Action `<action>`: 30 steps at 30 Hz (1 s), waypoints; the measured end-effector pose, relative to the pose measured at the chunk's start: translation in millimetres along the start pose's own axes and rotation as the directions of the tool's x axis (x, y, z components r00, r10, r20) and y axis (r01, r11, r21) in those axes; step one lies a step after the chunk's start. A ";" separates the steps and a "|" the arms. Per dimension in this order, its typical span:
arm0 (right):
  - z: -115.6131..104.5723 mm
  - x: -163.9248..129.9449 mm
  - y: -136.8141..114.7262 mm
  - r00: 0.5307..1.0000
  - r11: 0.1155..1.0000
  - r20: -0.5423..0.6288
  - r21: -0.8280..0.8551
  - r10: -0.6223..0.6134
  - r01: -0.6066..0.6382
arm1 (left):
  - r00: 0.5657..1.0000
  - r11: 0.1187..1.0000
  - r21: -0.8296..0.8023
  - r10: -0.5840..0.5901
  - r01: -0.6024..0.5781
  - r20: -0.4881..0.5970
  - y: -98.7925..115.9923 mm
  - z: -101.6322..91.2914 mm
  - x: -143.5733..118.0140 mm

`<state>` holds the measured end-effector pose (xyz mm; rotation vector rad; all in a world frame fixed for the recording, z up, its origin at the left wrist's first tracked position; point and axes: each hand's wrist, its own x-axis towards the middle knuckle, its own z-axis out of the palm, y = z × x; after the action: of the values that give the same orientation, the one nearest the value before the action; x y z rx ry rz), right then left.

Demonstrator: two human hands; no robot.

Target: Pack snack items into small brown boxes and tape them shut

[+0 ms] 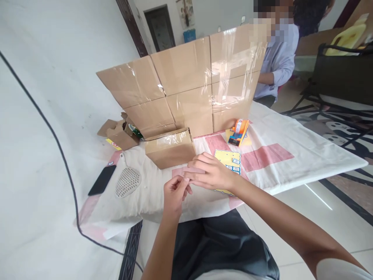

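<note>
Over the front of the table, my left hand and my right hand meet at the fingertips. Both are pinched closed, and whatever lies between the fingers is too small or hidden to name. Partly under my right forearm lies a yellow card with blue-edged labels on it. Just beyond my hands sits a closed cardboard box with clear tape along its top. Behind that box stands a large taped cardboard panel.
An orange-and-blue tape dispenser rests at the panel's foot. On the left are a black phone, a white perforated piece and an opened small carton. A black cable hangs along the wall. Another person sits behind the panel.
</note>
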<state>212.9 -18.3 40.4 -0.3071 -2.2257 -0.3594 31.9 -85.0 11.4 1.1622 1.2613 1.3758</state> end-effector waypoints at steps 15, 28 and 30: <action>15.1 48.0 -20.5 0.989 0.870 0.149 0.490 -0.023 -0.054 | 0.991 0.999 0.036 -0.004 0.009 -0.137 7.7 -34.1 -26.6; 41.4 73.5 35.8 0.814 0.558 0.111 0.675 0.570 -0.483 | 0.988 0.998 0.029 -0.058 0.063 -0.146 18.6 -24.5 11.4; 42.3 86.8 57.6 0.794 0.546 0.162 0.645 0.586 -0.535 | 0.985 0.999 0.015 -0.031 0.033 -0.168 26.9 -21.4 30.6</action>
<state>148.7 58.8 91.2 -0.5757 -1.8851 0.7720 5.6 -59.5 39.4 1.0502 1.4072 1.4662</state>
